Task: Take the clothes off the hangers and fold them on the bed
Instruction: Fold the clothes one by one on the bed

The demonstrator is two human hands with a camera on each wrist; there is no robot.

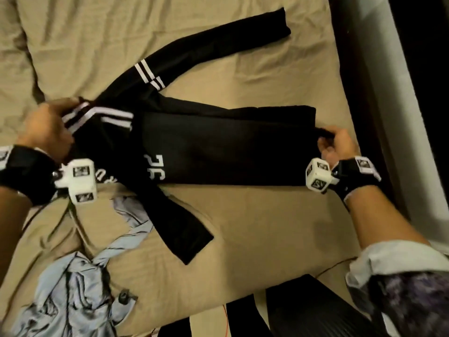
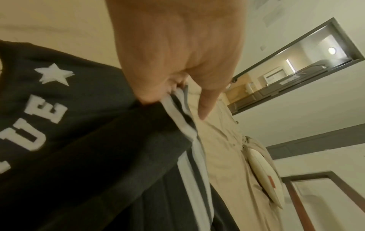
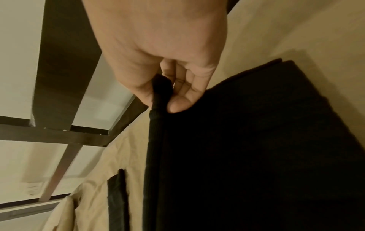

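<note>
We have the black sweatshirt [image 1: 218, 147] off its hanger and flat on the bed [image 1: 255, 227], one side folded lengthwise. Our left hand [image 1: 46, 128] pinches the striped shoulder; our right hand [image 1: 336, 145] pinches the ribbed hem, the body stretched between both grips. Both sleeves are loose yet. Below the left grip, the pale blue garment [image 1: 80, 276] waits crumpled, unfolded.

Black sweatshirt [image 1: 218, 147] with white stripes, partly folded, flat on tan bed [image 1: 255, 227]
</note>
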